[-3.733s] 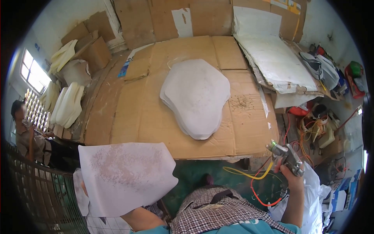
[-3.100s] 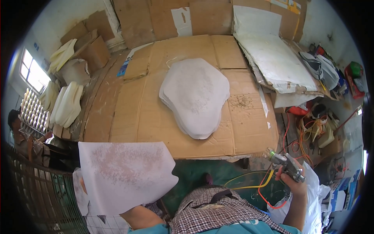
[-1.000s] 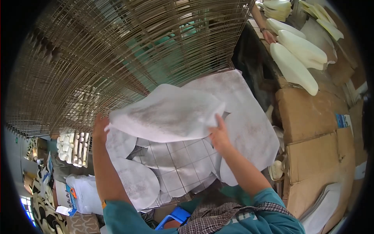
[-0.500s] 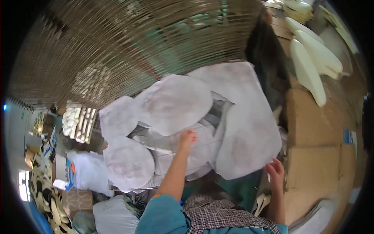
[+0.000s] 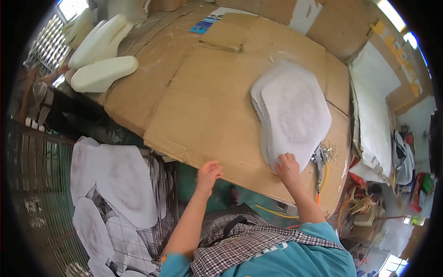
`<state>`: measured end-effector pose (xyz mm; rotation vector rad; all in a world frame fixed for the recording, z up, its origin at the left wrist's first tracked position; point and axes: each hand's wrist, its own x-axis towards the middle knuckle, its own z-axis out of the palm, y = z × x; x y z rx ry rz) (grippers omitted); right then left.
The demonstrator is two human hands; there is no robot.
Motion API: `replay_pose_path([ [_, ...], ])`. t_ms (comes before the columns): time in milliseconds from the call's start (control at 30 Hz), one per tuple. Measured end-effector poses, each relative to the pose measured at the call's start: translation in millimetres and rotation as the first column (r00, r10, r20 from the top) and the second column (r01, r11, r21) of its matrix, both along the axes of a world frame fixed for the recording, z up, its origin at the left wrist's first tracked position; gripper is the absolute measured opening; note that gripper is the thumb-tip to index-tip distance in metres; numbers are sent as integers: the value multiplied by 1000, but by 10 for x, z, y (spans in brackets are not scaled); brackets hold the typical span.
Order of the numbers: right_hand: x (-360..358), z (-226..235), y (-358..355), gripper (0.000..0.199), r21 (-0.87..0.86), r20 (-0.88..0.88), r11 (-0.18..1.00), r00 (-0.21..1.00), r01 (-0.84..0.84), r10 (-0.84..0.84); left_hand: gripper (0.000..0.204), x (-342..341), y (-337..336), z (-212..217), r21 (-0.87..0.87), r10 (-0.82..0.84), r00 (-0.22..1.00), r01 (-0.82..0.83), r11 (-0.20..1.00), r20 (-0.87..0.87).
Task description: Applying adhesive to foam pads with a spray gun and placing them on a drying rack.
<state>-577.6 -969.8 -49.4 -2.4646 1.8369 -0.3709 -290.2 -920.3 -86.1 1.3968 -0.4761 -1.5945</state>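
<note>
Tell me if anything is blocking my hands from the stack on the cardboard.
Nothing visible is. The right hand is at the near end of the stack; only cardboard shows between the left hand and the stack. The spray gun lies right of it.

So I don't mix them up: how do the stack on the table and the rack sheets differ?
The stack is one pile, edges roughly aligned; the rack sheets are spread out. The right hand is at the stack's near edge; the rack sheets are untouched. Both are pale with darker mottling.
</note>
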Motion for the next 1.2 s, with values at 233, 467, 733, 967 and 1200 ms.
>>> replay_pose_path([
  [233,-290,-101,-183,7,82,309,992,949,-94,64,33,-1169,-204,66,-1,-323,946,323,946,-22],
  [467,-118,68,-312,8,165,523,982,852,-89,-11,45,-1681,-84,349,-168,-368,925,380,910,97],
  [733,-30,440,-304,20,497,769,726,629,-475,-115,41,-1842,-113,345,-125,-181,982,186,975,51],
  [967,-1588,-182,-1492,47,-61,452,874,794,483,-407,33,-1573,-15,381,81,64,986,-52,995,-156],
  [1200,-1933,-528,-1687,22,52,70,901,899,430,-432,30,-1079,217,301,191,194,971,-165,967,-140],
])
